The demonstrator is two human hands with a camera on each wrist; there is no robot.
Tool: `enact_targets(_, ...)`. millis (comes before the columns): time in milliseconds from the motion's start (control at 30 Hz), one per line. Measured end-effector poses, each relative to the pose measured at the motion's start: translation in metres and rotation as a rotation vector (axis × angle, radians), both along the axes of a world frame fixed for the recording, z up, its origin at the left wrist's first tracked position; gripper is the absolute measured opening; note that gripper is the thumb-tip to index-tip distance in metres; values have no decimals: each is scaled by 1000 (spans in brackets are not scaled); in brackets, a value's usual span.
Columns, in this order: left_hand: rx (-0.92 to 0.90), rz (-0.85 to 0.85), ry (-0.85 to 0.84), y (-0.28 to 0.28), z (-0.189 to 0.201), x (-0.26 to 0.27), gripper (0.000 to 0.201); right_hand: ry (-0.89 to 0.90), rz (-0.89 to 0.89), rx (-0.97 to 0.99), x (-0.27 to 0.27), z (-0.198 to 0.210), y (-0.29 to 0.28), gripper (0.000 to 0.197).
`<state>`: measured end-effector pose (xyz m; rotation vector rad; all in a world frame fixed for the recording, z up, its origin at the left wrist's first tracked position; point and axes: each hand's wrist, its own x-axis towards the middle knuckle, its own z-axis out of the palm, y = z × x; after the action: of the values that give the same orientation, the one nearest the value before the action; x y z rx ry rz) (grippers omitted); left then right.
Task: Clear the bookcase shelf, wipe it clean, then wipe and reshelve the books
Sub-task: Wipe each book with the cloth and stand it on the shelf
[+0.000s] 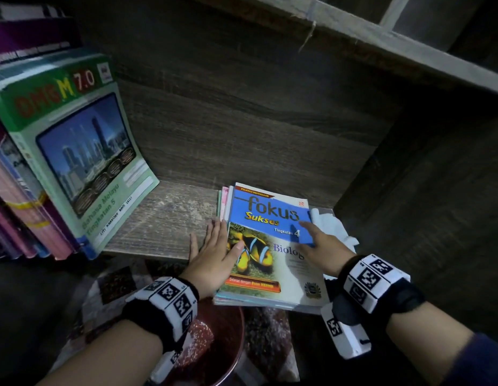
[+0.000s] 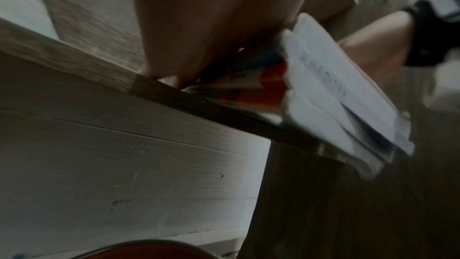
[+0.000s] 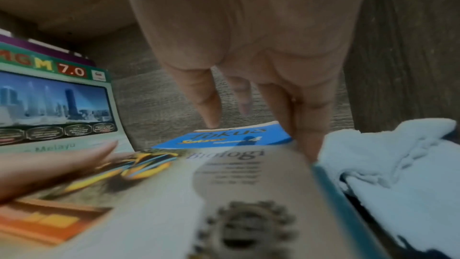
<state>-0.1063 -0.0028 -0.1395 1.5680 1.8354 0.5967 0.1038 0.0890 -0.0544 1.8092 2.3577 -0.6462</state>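
Observation:
A stack of books (image 1: 270, 218) lies flat at the right of the wooden shelf (image 1: 164, 218), with a blue "Fokus Sukses Biologi" book on top. Its near end overhangs the shelf's front edge. My left hand (image 1: 224, 238) lies against the stack's left side with straight fingers, the thumb resting on the cover. My right hand (image 1: 311, 236) rests on the cover's right part, and its outer fingers (image 3: 308, 117) reach down the right edge. A white cloth (image 1: 335, 224) lies bunched beside the stack, under my right wrist. The left wrist view shows the stack's page edges (image 2: 336, 90), blurred.
Several books lean at the shelf's left, the outermost a green "DMGM 7.0" book (image 1: 75, 151). Bare shelf board lies between it and the stack. The shelf above (image 1: 381, 43) closes the top, and a side wall (image 1: 409, 176) the right. A red round stool or basin (image 1: 222, 344) sits below.

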Motion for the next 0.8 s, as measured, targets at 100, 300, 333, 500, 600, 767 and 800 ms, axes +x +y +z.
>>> enact_targets(100, 96, 143, -350, -1, 8, -4, 60, 169, 33, -64, 0, 1, -3, 63)
enact_targets(300, 211, 512, -575, 7, -5, -35, 49, 516, 24, -307, -10, 1, -21, 56)
enact_targets(333, 177, 512, -552, 7, -6, -39, 50, 576, -2, -340, -12, -2, -23, 54)
enact_targets(500, 318, 529, -488, -3, 4, -38, 33, 738, -263, -198, -25, -24, -23, 39)
enact_targets(600, 475, 475, -564, -15, 32, -29, 21, 704, -398, -201, -33, -30, -13, 41)
enact_targets(767, 666, 283, -638, -33, 83, -18, 33, 1090, -555, -397, -56, -4, -8, 53)
enact_targets(800, 707, 276, -637, -36, 87, -17, 34, 1171, -570, -407, -61, 2, -7, 52)
